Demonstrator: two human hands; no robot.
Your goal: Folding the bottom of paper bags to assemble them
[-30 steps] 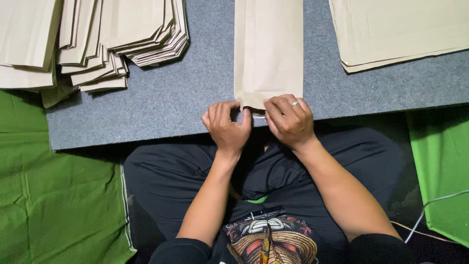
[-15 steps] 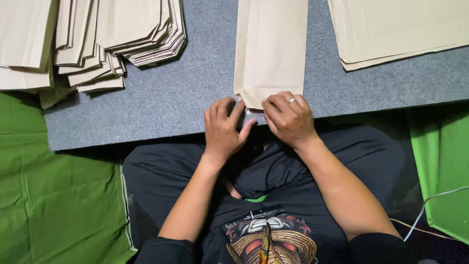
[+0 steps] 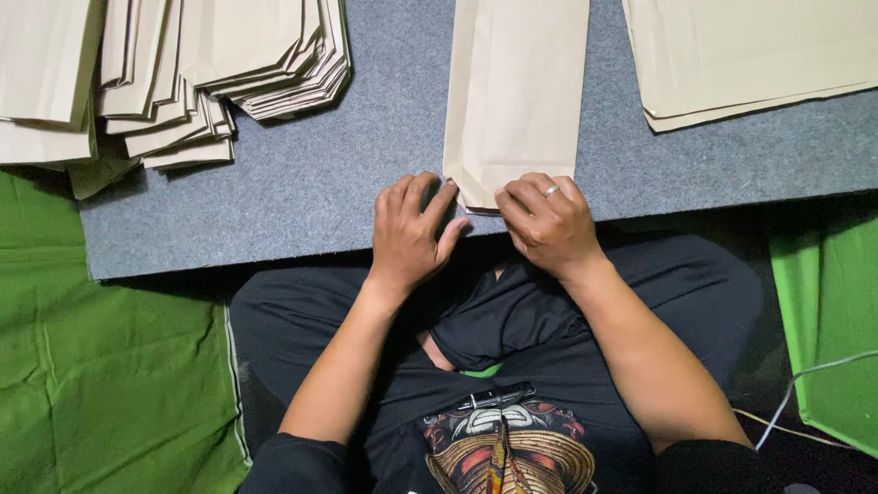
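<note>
A flat tan paper bag [image 3: 517, 91] lies lengthwise on the grey mat [image 3: 311, 192], its folded near end pointing at me. My right hand [image 3: 547, 224], with a ring on one finger, pinches that folded near edge with curled fingers. My left hand [image 3: 409, 233] rests flat on the mat just left of the bag's near corner, fingers spread, fingertips touching or almost touching the corner.
Fanned stacks of folded tan bags [image 3: 174, 73] fill the mat's far left. A pile of flat tan sheets [image 3: 750, 55] lies at the far right. Green cloth [image 3: 110, 366] covers the floor on both sides. A thin cable [image 3: 805, 384] runs at lower right.
My left hand let go of the bag's near edge, opened, and now lies flat beside the corner. The right hand kept its hold. The view shifted slightly.
</note>
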